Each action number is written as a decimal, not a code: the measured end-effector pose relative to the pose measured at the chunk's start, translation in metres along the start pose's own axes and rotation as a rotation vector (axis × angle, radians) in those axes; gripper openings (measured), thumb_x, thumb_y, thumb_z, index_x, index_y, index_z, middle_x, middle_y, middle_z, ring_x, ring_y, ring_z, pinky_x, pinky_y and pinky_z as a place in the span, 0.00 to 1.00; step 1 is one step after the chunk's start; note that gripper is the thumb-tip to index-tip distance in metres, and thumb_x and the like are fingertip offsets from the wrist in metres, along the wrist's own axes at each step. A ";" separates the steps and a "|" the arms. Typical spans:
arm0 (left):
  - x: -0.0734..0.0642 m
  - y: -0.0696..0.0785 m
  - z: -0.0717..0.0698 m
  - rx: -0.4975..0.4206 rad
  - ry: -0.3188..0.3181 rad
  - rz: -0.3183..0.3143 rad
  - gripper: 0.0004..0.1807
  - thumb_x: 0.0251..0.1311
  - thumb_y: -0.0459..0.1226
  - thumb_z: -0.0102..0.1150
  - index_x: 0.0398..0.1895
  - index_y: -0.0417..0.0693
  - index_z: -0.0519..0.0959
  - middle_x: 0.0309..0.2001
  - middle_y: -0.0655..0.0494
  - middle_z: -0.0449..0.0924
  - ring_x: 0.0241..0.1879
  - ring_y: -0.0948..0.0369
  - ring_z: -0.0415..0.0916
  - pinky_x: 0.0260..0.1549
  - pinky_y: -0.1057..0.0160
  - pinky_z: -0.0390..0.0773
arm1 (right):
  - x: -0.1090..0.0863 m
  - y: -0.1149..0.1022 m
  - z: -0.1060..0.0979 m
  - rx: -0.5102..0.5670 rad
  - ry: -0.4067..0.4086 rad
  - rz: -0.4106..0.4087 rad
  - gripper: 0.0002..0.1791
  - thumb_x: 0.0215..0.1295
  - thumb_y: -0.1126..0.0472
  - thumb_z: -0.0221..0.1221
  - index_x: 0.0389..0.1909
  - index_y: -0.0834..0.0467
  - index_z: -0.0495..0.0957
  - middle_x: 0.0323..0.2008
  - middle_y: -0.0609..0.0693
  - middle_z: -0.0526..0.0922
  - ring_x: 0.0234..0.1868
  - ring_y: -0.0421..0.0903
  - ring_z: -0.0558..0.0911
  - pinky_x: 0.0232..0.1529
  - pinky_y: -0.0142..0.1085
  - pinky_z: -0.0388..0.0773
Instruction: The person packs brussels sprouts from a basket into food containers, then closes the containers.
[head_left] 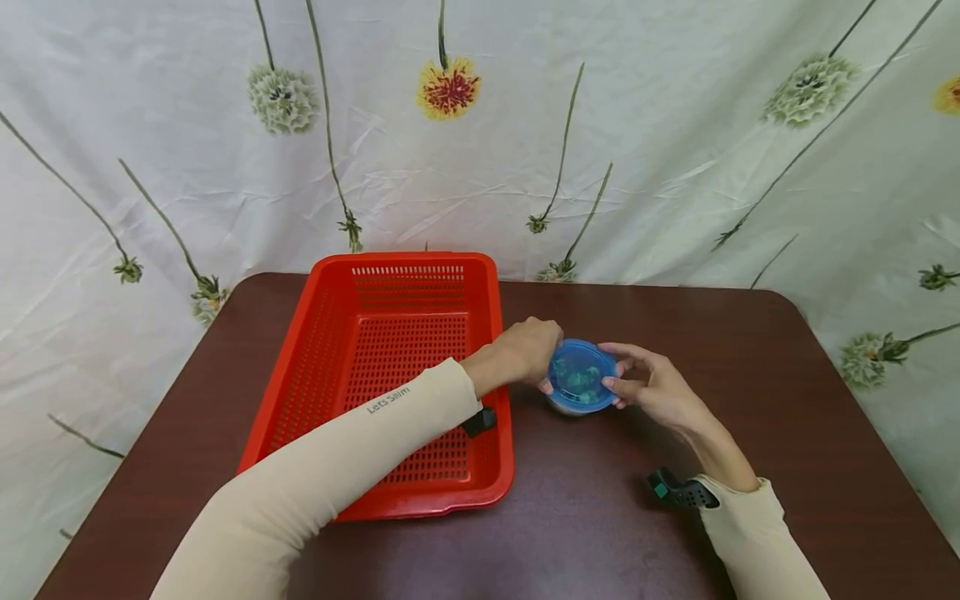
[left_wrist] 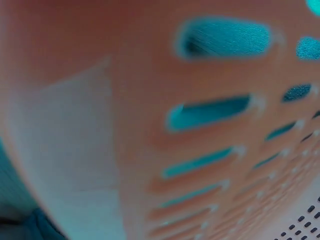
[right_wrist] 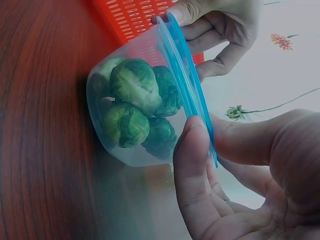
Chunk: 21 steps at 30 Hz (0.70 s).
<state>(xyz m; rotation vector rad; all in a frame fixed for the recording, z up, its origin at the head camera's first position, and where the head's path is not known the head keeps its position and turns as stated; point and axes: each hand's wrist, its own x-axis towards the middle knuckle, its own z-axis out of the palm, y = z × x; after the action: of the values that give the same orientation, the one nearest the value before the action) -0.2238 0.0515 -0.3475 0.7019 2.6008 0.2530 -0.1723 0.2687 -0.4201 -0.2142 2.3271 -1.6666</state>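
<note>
A clear plastic container with a blue lid is between the two hands, to the right of the red basket. Several Brussels sprouts show through its wall in the right wrist view. The left hand grips the lid's rim on the left, its thumb at the edge. On the opposite side, the right hand pinches the rim between thumb and fingers. The lid lies across the container's top. The left wrist view is filled by the basket's slotted wall, and the left hand is hidden there.
A red perforated basket stands on the dark brown table, left of the container. The left sleeve reaches across the basket. Behind the table hangs a white flowered cloth.
</note>
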 end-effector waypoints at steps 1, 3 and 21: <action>0.000 0.000 0.001 0.001 0.005 -0.002 0.38 0.46 0.42 0.79 0.63 0.46 0.75 0.57 0.51 0.81 0.51 0.56 0.81 0.52 0.59 0.81 | 0.000 0.000 0.000 -0.002 -0.001 -0.002 0.30 0.69 0.69 0.59 0.71 0.64 0.65 0.38 0.57 0.70 0.30 0.44 0.79 0.35 0.41 0.85; -0.001 -0.001 0.002 0.006 0.016 0.000 0.37 0.46 0.42 0.79 0.62 0.46 0.76 0.55 0.51 0.82 0.50 0.56 0.81 0.50 0.59 0.82 | 0.000 0.000 0.001 -0.009 0.000 -0.004 0.30 0.69 0.69 0.59 0.71 0.64 0.66 0.38 0.57 0.70 0.30 0.44 0.79 0.35 0.41 0.84; 0.002 0.001 0.006 0.060 0.015 -0.002 0.27 0.46 0.42 0.78 0.50 0.47 0.80 0.41 0.54 0.83 0.38 0.59 0.81 0.33 0.64 0.82 | -0.002 -0.001 0.001 -0.062 0.023 -0.034 0.29 0.68 0.71 0.59 0.69 0.67 0.67 0.35 0.55 0.70 0.28 0.43 0.81 0.33 0.41 0.84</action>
<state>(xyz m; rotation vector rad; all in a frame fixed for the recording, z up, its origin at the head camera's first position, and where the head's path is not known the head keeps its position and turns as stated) -0.2219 0.0539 -0.3534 0.7208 2.6327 0.1804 -0.1706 0.2681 -0.4191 -0.2498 2.4072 -1.6217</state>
